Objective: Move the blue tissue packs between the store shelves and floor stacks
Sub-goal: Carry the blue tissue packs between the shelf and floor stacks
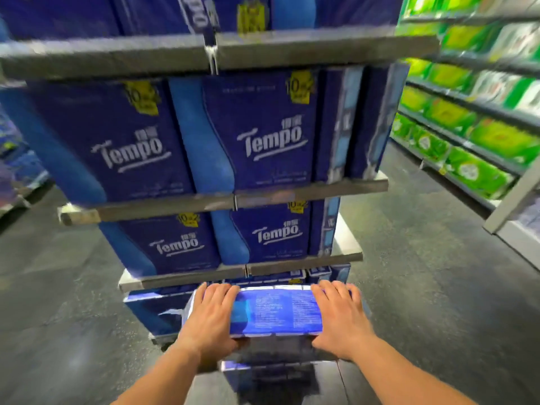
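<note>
- A person's left hand (211, 315) and right hand (339, 317) clasp the two ends of a blue tissue pack (277, 312), held flat and low in front of a store shelf unit (222, 54).
- Each hand lies over an end of the pack, fingers spread across its top face and thumb tucked under the near edge; the printed panel of small text faces up between them.
- The pack sits at the level of the lowest tier, its far edge close to the bottom shelf rail (187, 277); whether it rests on anything beneath cannot be told.
- Just below the hands, the top of another blue pack (271, 372) shows above the floor (423, 287).
- Behind the rails, upright blue packs marked "Tempo" (263, 141) fill the upper tiers, two across on each, with more blue packs standing end-on at their right.
- More blue packs (152, 311) lie on the bottom tier to the left of the held one.
- To the right, across the grey aisle, a long shelf run (467, 106) carries rows of green packs (479, 171). The frame is blurred throughout.
</note>
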The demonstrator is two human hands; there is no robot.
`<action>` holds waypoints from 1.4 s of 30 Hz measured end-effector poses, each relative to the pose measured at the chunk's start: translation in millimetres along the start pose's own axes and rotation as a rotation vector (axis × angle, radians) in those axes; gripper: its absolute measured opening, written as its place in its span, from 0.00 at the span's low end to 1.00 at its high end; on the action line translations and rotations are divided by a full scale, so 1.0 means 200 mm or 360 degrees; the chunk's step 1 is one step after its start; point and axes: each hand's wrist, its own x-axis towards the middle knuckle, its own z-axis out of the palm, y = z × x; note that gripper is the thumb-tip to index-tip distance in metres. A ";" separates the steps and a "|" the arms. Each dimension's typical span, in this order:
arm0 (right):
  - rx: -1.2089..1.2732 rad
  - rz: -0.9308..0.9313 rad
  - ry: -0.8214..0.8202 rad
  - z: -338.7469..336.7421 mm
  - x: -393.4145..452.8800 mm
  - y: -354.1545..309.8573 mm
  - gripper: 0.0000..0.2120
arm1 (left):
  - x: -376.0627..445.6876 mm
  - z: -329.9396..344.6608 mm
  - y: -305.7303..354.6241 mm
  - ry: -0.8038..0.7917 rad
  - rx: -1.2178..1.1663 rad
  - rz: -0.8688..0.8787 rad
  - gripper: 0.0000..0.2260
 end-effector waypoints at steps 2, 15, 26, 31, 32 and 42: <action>-0.0039 -0.0001 0.0088 -0.42 0.02 0.00 0.49 | 0.07 -0.43 -0.01 0.0141 0.0053 0.0078 0.46; -0.0378 0.0086 0.0849 -2.19 -0.01 -0.03 0.45 | 0.27 -2.21 0.03 0.0891 0.0335 0.0291 0.51; -0.0512 0.0087 0.1547 -2.84 -0.12 0.06 0.37 | 0.41 -2.81 0.17 0.1639 0.0410 0.0354 0.47; -0.0606 0.0032 0.1700 -3.01 0.06 0.25 0.37 | 0.67 -2.93 0.25 0.1752 0.0390 0.0335 0.45; -0.0623 0.0028 0.1703 -3.03 0.11 0.30 0.38 | 0.74 -2.94 0.26 0.1761 0.0401 0.0330 0.45; -0.0465 0.0073 0.1373 -3.25 0.88 0.97 0.52 | 1.61 -3.15 0.45 0.1347 0.0531 0.0181 0.48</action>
